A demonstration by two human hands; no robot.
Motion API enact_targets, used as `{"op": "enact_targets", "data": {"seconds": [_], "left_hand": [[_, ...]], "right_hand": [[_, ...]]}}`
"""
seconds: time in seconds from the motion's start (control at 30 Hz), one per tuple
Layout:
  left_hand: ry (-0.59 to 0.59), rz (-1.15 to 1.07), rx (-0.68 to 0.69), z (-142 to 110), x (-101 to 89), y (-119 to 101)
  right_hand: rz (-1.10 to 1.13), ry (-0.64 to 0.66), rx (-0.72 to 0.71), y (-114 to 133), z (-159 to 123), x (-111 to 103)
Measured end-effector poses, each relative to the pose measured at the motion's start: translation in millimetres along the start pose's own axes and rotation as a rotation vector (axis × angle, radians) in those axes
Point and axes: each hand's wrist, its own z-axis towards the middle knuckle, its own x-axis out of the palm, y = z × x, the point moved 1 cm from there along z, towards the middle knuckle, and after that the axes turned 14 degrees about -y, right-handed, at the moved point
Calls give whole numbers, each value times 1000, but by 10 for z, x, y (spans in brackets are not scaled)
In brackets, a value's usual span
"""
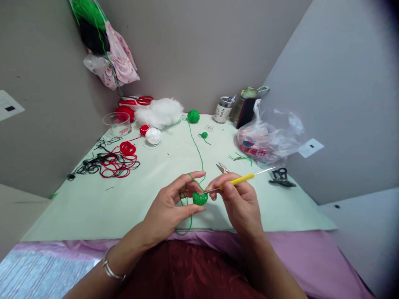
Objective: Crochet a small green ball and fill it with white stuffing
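Observation:
Between the thumb and fingers of my left hand (173, 203) is a small rounded green crochet piece (200, 199). Green yarn (197, 143) loops over the left fingers and runs back across the table to a green yarn ball (193, 116). My right hand (241, 201) grips a crochet hook (241, 180) by its yellow handle. One metal end of the hook meets the top edge of the crochet piece; the other end points up to the right. Just behind the right hand lie small scissors (222, 167), partly hidden by its fingers.
Tangled black yarn (90, 162) and red yarn (120, 164) lie at left, near a clear plastic cup (117, 124). White stuffing (158, 112) and a white yarn ball (153, 136) sit behind. At right are a plastic bag (269, 137), a pen tin (223, 110) and a black claw clip (282, 178).

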Motion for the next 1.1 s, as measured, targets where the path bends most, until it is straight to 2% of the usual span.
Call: {"op": "enact_targets", "data": {"seconds": [0.23, 0.37, 0.47, 0.57, 0.67, 0.77, 0.83, 0.9, 1.0, 1.1], "left_hand": [[6, 80, 38, -5, -12, -38], [22, 109, 59, -7, -26, -38], [14, 129, 56, -2, -35, -23], [-40, 105, 23, 6, -21, 5], [-113, -11, -53, -5, 26, 42], [-136, -154, -106, -45, 86, 82], [-125, -236, -125, -75, 113, 96], [-95, -311, -189, -94, 123, 95], [-26, -393, -320, -85, 111, 70], [-15, -386, -325, -40, 65, 51]], "right_hand": [[-15, 135, -8, 44, 60, -81], [-165, 176, -109, 142, 62, -102], [-375, 225, -293, 230, 47, -76], [-537, 289, -588, 243, 5, -31], [-686, 237, -917, 167, -82, 5], [-849, 127, -1097, 54, -188, 30], [-881, 74, -1117, -12, -234, 44], [-788, 21, -1078, -51, -240, 53], [-534, 5, -876, -53, -186, 49], [-402, 48, -666, 7, -137, 27]]}}
